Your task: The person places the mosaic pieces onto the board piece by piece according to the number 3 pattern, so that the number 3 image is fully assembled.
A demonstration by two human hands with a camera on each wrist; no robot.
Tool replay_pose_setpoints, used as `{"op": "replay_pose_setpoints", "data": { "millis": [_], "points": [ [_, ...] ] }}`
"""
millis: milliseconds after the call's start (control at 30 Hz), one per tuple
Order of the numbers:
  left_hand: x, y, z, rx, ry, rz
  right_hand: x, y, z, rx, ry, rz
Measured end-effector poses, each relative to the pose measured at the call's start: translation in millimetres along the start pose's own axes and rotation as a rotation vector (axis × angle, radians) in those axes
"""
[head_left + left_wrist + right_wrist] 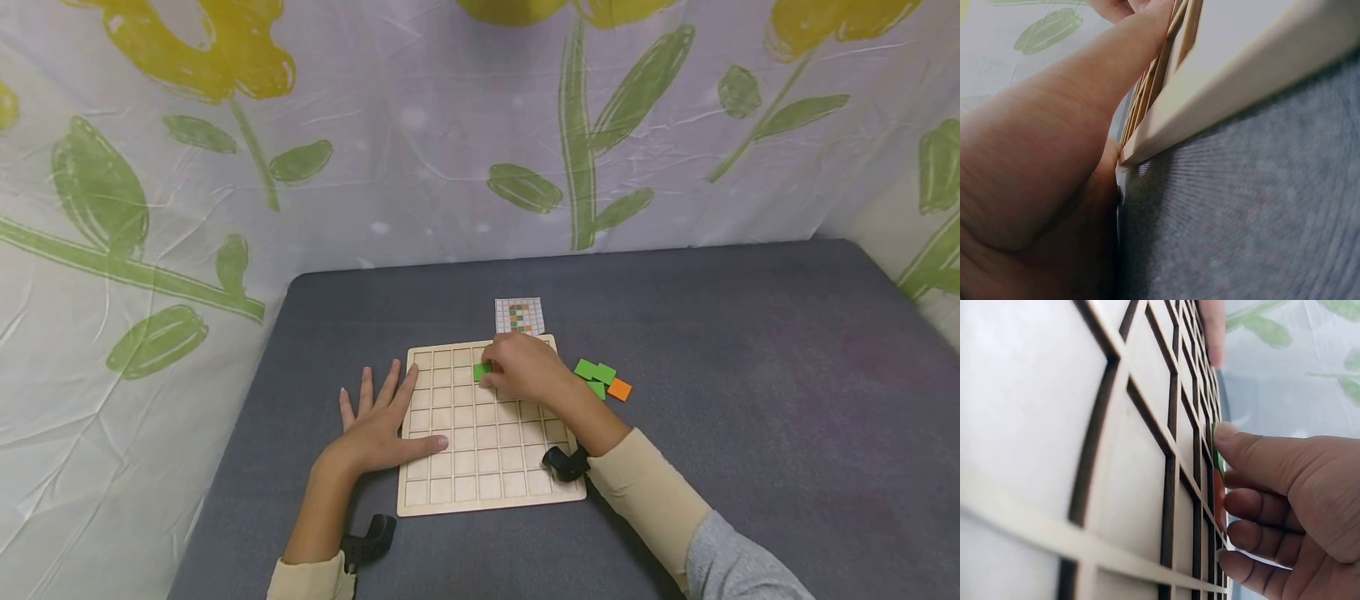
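The right hand (pixel 521 367) pinches a green tile (pixel 480 373), probably light, stiff, best held by its edges; the left hand (pixel 377 435), fingers wide, touches the board (pixel 465 462).

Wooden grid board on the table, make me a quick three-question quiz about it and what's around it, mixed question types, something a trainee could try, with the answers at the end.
1. Multiple choice: what color is the tile at the thumb of the right hand? A) purple B) green C) black
2. True or false: the left hand is curled into a fist.
3. Fill in the blank: among the loose tiles to the right of the grid board, the one that is not green is ____.

Key: 1. B. 2. False; its fingers are spread, with the thumb over the board. 3. Orange.
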State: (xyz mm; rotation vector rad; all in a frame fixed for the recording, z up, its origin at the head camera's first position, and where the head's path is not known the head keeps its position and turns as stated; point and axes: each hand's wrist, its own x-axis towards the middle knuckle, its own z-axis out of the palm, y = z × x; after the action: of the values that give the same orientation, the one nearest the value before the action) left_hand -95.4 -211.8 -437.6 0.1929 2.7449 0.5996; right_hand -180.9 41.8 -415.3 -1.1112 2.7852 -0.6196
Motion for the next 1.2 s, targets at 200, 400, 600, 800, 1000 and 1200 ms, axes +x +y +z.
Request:
{"op": "replay_pose_setpoints", "data": {
  "millis": [200, 400, 600, 800, 1000, 1200],
  "points": [
    [1.3, -1.5, 4.3, -0.001, 0.002, 0.008, -10.7, 8.4, -8.1, 0.082, 0.015, -0.014],
    [4.8, -5.7, 11.0, 0.004, 0.005, 0.003, -30.3, 19.8, -25.3, 0.156, 0.022, 0.048],
    [4.4, -4.5, 9.2, 0.001, 0.003, -0.001, -52.0, 26.0, -41.2, 0.150, 0.039, 0.069],
    [1.9, -1.7, 4.3, -0.015, 0.000, 0.003, -69.4, 34.8, -50.6, 0.118, 0.033, 0.099],
    [0.9, -1.1, 3.0, -0.012, -0.006, 0.006, -78.0, 48.1, -58.5, 0.109, -0.041, 0.187],
    [0.8, -2.8, 3.4, -0.013, 0.009, 0.017, -77.0, 55.3, -53.1, 0.129, -0.115, 0.214]
  ]
}}
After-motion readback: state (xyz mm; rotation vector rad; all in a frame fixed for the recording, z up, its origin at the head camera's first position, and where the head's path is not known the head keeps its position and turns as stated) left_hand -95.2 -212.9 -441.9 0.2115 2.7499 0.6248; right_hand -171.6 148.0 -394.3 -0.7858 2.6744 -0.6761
